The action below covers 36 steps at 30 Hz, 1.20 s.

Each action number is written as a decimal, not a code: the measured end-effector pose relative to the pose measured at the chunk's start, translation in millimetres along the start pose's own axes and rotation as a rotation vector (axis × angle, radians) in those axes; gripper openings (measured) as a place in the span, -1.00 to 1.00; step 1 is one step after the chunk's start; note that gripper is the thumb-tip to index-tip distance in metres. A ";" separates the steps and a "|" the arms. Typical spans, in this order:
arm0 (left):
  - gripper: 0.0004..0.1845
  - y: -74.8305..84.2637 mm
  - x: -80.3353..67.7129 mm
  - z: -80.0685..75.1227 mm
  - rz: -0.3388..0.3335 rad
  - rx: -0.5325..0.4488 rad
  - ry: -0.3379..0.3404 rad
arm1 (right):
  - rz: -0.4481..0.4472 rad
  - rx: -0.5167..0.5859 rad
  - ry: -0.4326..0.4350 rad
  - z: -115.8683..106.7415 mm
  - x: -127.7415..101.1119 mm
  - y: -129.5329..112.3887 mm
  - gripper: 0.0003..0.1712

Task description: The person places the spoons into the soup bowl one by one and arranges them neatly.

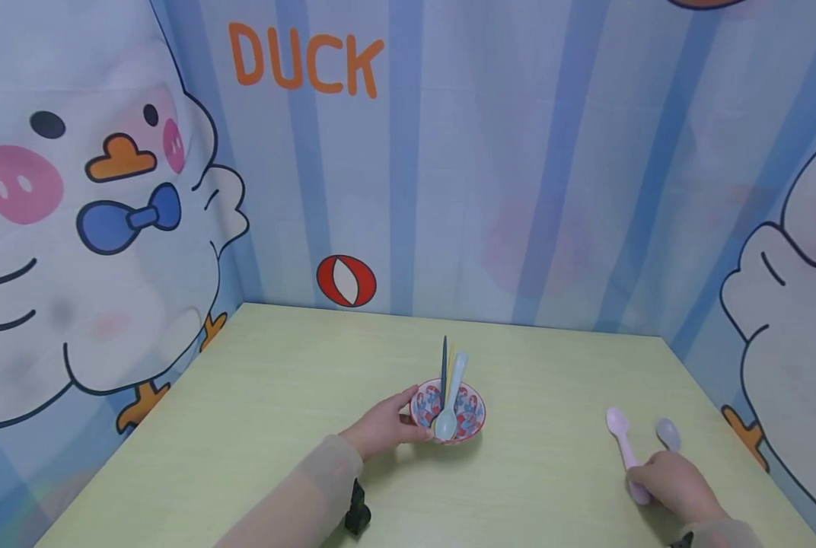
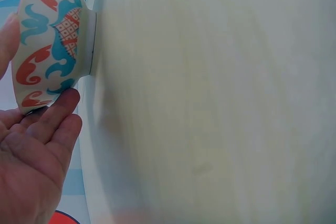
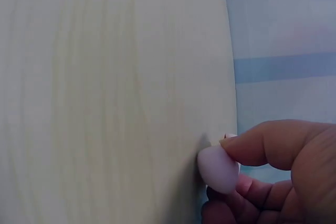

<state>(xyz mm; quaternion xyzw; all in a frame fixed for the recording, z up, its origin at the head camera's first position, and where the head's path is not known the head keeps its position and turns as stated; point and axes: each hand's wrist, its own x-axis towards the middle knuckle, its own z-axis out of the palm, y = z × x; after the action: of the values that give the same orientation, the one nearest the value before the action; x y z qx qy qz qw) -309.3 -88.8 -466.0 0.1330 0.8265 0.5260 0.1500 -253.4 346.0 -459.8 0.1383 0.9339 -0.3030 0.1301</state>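
Note:
My left hand [image 1: 389, 425] grips the near-left rim of a small patterned bowl [image 1: 473, 413], thumb and fingers on either side of it. Inside the bowl lean a light blue spoon [image 1: 447, 421], a thin dark blue handle [image 1: 444, 361] and a thin yellow handle [image 1: 451, 364]. In the left wrist view the bowl's outer wall [image 2: 65, 30] shows red and teal scrolls. At the right of the table, my right hand [image 1: 675, 483] pinches a pink spoon [image 1: 619, 423] near its handle end. A lilac spoon [image 1: 668, 433] lies just beyond that hand, which hides its handle.
The pale wooden-look table [image 1: 298, 380] runs back to a blue striped curtain [image 1: 473, 152] printed with ducks. A black strap piece [image 1: 357, 511] hangs at the left wrist. The table's right edge lies close to the right hand.

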 end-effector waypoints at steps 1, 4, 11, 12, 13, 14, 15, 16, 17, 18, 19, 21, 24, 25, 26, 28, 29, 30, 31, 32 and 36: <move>-0.01 -0.1 0.0 0.0 0.000 0.000 0.000 | -0.002 0.003 -0.002 0.3 0.0 0.1 -0.72; -0.01 -0.3 -0.2 0.3 0.003 -0.001 -0.001 | 0.009 0.026 -0.005 1.1 -0.7 -0.5 -0.72; -0.02 0.5 -0.1 0.5 0.004 -0.005 0.000 | 0.022 0.072 0.015 1.2 1.0 0.6 -0.61; -0.02 0.9 -0.2 0.4 0.003 -0.004 0.000 | 0.021 0.078 0.016 0.9 1.7 1.2 -0.60; -0.02 1.4 -0.4 0.2 0.001 -0.004 0.000 | 0.024 0.088 0.018 0.5 2.5 1.4 -0.59; -0.02 1.9 -0.7 0.1 0.001 -0.004 -0.001 | 0.026 0.101 0.018 0.1 3.2 1.6 -0.61; -0.02 2.2 -1.0 0.0 0.000 -0.004 -0.001 | 0.029 0.118 0.017 -0.2 3.6 1.7 -0.63; -0.02 2.5 -1.1 -0.1 -0.002 -0.002 0.000 | 0.037 0.132 0.016 -0.5 4.2 1.6 -0.66; -0.02 2.9 -1.4 -0.2 -0.003 0.001 0.002 | 0.032 0.140 0.015 -0.9 4.8 2.6 -0.68; -0.02 3.1 -1.6 -0.2 -0.005 0.002 0.002 | 0.032 0.146 0.017 -1.3 5.2 3.0 -0.71; -0.02 3.2 -1.8 -0.2 -0.007 0.003 0.002 | 0.030 0.151 0.021 -2.0 5.5 2.8 -0.72; -0.02 3.3 -2.0 -0.1 -0.013 0.004 0.004 | 0.019 0.155 0.030 -3.1 5.6 3.4 -0.72; -0.01 3.6 -2.5 -0.1 -0.016 0.005 0.003 | 0.005 0.200 0.043 -4.6 5.5 3.5 -0.71; -0.01 3.8 -2.7 0.0 -0.017 0.006 0.003 | -0.005 0.232 0.046 -5.0 5.4 3.6 -0.69; -0.01 3.9 -2.8 0.0 -0.016 0.007 0.003 | -0.010 0.265 0.048 -5.3 5.4 3.8 -0.69; -0.01 4.2 -3.0 0.0 -0.017 0.010 0.003 | -0.007 0.333 0.052 -5.9 5.1 3.7 -0.67; 0.00 4.2 -3.1 0.0 -0.017 0.013 0.004 | -0.009 0.368 0.055 -6.5 5.0 3.4 -0.66; 0.00 4.3 -3.1 0.0 -0.017 0.014 0.004 | -0.005 0.394 0.057 -7.0 4.7 3.1 -0.65; 0.00 4.4 -3.2 0.0 -0.017 0.014 0.004 | 0.000 0.422 0.062 -7.6 4.4 2.6 -0.65; 0.00 4.5 -3.3 0.0 -0.016 0.012 0.004 | 0.003 0.442 0.067 -8.0 4.1 2.1 -0.64; -0.01 4.5 -3.2 0.2 -0.011 0.007 0.003 | 0.005 0.529 0.081 -9.3 3.0 -1.0 -0.59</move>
<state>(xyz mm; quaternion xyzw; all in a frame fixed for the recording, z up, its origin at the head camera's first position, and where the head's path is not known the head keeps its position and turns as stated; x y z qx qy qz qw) -306.0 -87.9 -461.7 0.1279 0.8293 0.5225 0.1511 -258.0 351.3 -453.0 0.1817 0.8264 -0.5303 0.0526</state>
